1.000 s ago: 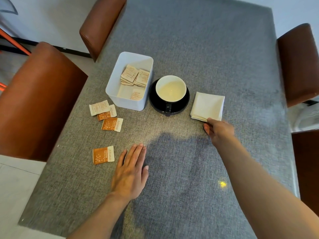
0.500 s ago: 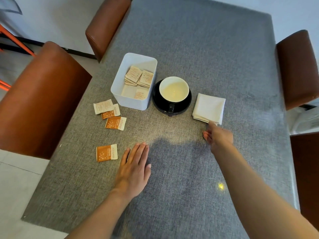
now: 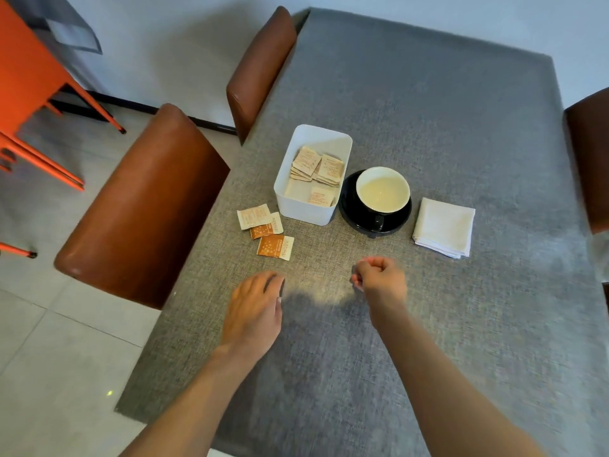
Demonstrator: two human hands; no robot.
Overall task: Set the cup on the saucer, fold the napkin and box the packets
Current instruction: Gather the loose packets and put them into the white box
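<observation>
Three loose orange-and-white paper packets point(image 3: 266, 227) lie near the table's point(image 3: 461, 127) left edge, just beside the white plastic box point(image 3: 304, 206) – already holding packets. Left hand point(image 3: 255, 308), nearer, hovers below them, fingers blurred – grip cannot be told. Right hand point(image 3: 380, 280) curled, seemingly empty. Cup point(image 3: 383, 189) on black saucer point(image 3: 352, 216); white napkin point(image 3: 443, 227) folded.

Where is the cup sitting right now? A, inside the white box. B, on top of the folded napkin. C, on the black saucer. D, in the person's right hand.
C: the cup sits on the black saucer, between the white box and the folded napkin, and neither hand touches it.
</observation>
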